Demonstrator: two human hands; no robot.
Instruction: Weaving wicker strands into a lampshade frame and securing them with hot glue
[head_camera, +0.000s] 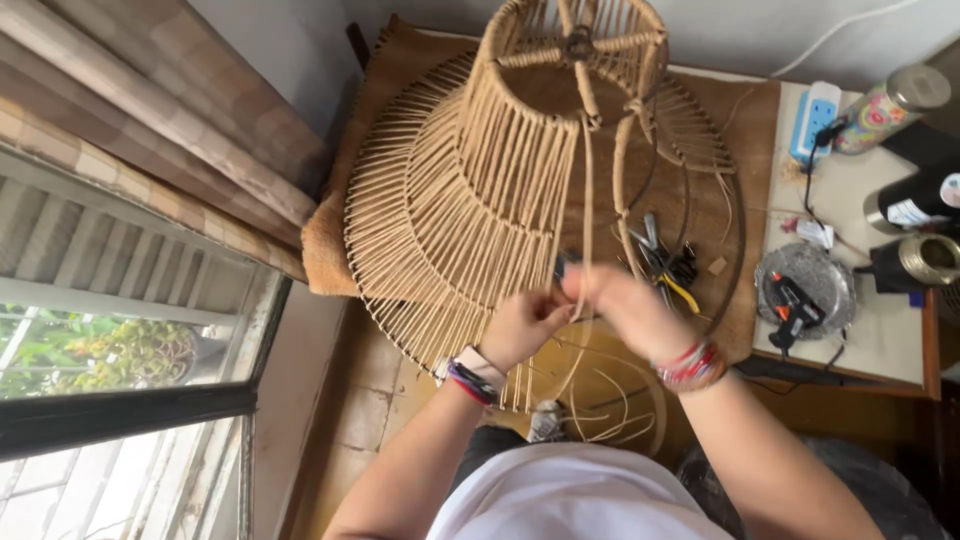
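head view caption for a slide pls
Both hands, left hand and right hand, work a cord onto a tiered wicker lampshade frame.

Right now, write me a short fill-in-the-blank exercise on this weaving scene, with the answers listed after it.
1. Both hands, left hand and right hand, work a tan strand at the lower rim of the tiered wire-and-rattan ____ frame.
2. The black hot glue gun lies on a round ____ tray.
3. The frame rests on a brown ____ mat.
4. The blue and white power strip lies on the ____ side table.

Missing words: lampshade; silver; woven; white
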